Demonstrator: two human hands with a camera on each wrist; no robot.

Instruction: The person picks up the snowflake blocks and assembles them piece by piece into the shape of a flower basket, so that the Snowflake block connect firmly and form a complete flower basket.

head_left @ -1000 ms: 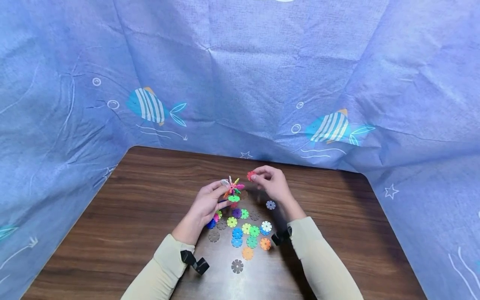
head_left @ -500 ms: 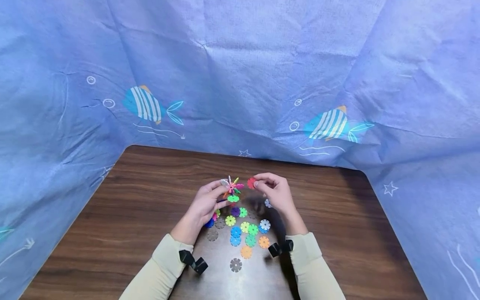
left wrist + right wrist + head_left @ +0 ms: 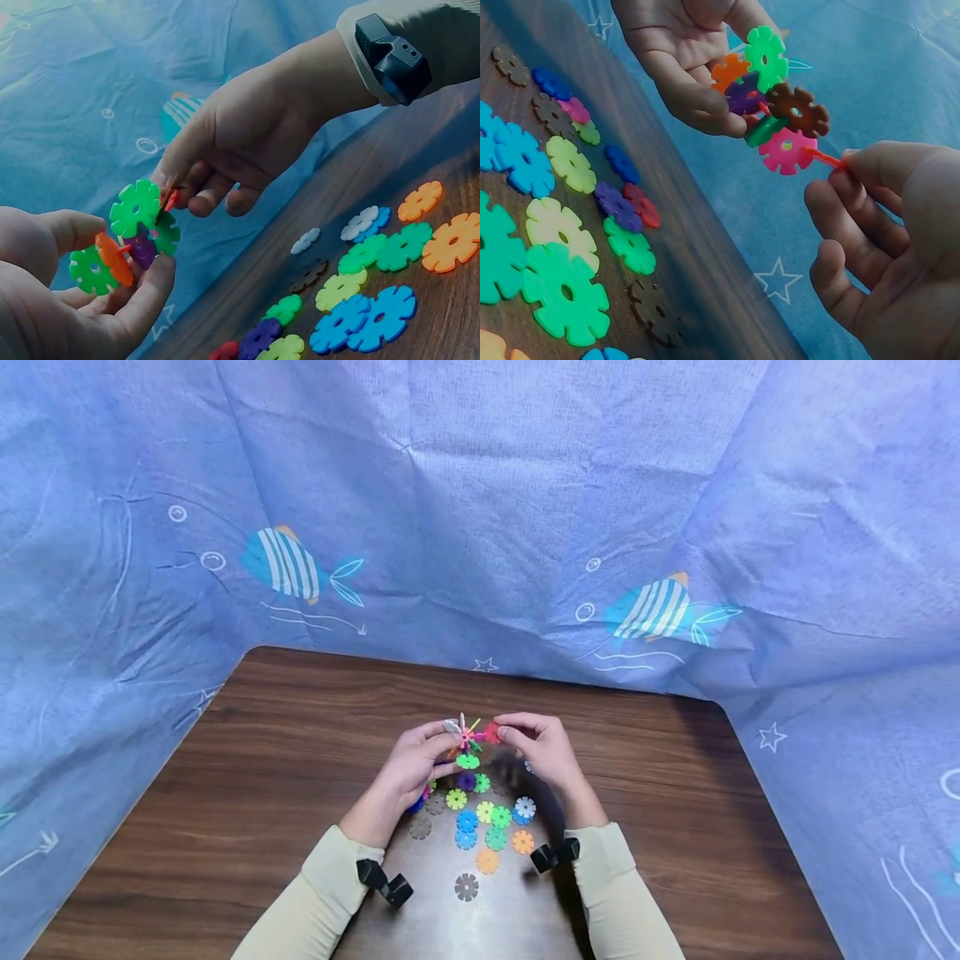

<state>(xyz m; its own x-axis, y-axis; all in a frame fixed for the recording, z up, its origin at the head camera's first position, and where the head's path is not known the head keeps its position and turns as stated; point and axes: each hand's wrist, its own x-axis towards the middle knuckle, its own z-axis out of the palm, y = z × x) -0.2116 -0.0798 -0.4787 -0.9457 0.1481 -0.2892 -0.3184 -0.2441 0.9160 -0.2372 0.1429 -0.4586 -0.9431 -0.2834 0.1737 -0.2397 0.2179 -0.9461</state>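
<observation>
In the head view my left hand (image 3: pixel 401 768) holds up a cluster of joined notched plastic discs (image 3: pixel 467 760) in several colors. Thumb and fingers pinch it from the side. Close by, my right hand (image 3: pixel 546 756) pinches a red notched disc (image 3: pixel 492 732) between thumb and forefinger. The right wrist view shows this red disc edge-on, its rim meeting a pink disc (image 3: pixel 776 154) of the cluster. How deep the two slots sit in each other I cannot tell. Green, orange and purple discs (image 3: pixel 139 247) of the cluster show in the left wrist view.
Below the hands, loose notched discs lie scattered on the dark wooden table (image 3: pixel 225 793), including overlapping blue discs (image 3: pixel 467 828), an orange disc (image 3: pixel 487 862) and a brown disc (image 3: pixel 467 887). A blue fish-printed cloth (image 3: pixel 480 527) hangs behind the table.
My right hand has brought the red disc left and slightly down, from apart to against the cluster's right side. The left hand has stayed nearly in place, still holding the cluster.
</observation>
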